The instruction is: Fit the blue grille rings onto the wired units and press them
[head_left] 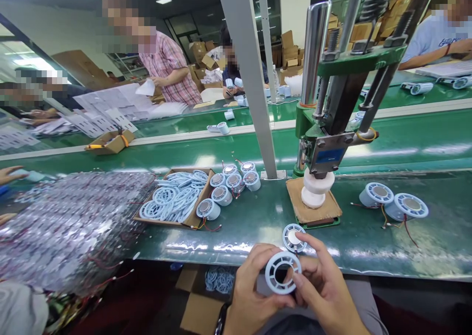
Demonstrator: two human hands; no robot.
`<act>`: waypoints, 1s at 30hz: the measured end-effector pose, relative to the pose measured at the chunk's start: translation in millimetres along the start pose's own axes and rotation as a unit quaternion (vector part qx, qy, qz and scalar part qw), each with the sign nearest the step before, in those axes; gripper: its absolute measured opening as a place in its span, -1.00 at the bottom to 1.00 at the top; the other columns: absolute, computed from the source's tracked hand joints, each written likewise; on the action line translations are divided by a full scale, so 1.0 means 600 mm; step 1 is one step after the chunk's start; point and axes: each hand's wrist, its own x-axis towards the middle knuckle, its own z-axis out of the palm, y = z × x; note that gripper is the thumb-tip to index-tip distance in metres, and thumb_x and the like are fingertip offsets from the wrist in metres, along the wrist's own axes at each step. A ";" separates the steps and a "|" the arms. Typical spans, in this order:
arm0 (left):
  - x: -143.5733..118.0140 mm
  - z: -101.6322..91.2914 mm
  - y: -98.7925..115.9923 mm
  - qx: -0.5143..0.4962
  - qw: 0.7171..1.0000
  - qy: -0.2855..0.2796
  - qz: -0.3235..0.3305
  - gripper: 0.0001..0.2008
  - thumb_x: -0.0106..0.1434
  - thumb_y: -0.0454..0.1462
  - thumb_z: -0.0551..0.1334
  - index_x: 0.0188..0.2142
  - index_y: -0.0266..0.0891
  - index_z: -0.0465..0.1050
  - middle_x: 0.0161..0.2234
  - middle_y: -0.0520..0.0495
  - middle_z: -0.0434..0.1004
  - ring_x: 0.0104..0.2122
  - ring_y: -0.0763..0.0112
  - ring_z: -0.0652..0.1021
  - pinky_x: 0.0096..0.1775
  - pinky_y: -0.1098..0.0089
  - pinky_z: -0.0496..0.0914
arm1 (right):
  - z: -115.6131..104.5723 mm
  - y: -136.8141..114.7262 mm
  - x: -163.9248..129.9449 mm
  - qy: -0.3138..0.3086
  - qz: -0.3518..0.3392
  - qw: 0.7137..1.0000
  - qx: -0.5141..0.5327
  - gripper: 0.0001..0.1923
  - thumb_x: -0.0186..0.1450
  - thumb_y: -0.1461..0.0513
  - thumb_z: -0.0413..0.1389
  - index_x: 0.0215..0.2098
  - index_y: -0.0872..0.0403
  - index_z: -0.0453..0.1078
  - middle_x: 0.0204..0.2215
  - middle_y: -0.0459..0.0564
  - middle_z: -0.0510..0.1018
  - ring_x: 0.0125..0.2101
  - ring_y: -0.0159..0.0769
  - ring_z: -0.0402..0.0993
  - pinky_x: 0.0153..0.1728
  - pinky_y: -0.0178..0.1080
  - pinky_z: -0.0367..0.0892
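Above the bench's front edge, a light-blue spoked plastic ring (273, 282) with a dark open centre faces me. My left hand (250, 281) curls around its left side, fingers closed on it. On the opposite side, my right hand (320, 281) pinches the ring with the thumb at its rim. The right index finger reaches forward to a light-blue round housing with a silver disc (294, 237), just behind the ring. Whether the ring sits on a deeper body is hidden by my fingers.
A green hand press (328, 148) with a white pressing head (317, 187) stands ahead. Blue rings fill a cardboard box (191, 219) at left, beside several housings (221, 196). Two wired housings (376, 195) stand right. Bagged parts (81, 222) lie far left; co-workers (169, 64) are beyond.
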 end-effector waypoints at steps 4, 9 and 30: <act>0.005 0.002 0.004 -0.022 0.999 0.003 0.026 -0.42 0.09 0.02 0.42 0.07 -0.08 0.47 -0.19 -0.13 0.61 -0.21 0.24 0.59 -0.19 0.34 0.52 | -0.009 0.011 0.001 -0.017 -0.125 0.986 -0.107 -0.55 0.44 0.16 0.05 0.25 -0.01 0.11 -0.52 -0.16 0.50 -0.57 -0.47 0.40 -0.51 -0.44 0.31; 0.008 -0.002 0.007 -0.020 0.998 -0.008 0.056 -0.51 0.19 -0.05 0.39 0.07 -0.14 0.47 -0.22 -0.12 0.60 -0.22 0.31 0.57 -0.18 0.39 0.49 | -0.029 0.022 -0.002 -0.017 -0.350 0.882 -0.316 -0.36 0.37 0.38 0.05 0.36 -0.05 0.01 -0.36 -0.10 0.65 -0.46 -0.41 0.57 -0.24 -0.37 0.52; -0.007 -0.003 -0.004 -0.014 1.000 -0.008 0.026 -0.42 0.16 0.08 0.35 0.11 -0.08 0.45 -0.17 -0.08 0.63 -0.15 0.31 0.58 -0.07 0.40 0.47 | -0.004 -0.015 0.010 0.030 -0.460 0.805 -0.375 -0.43 0.36 0.41 -0.05 0.33 0.15 0.10 -0.51 -0.13 0.60 -0.62 -0.45 0.49 -0.46 -0.43 0.50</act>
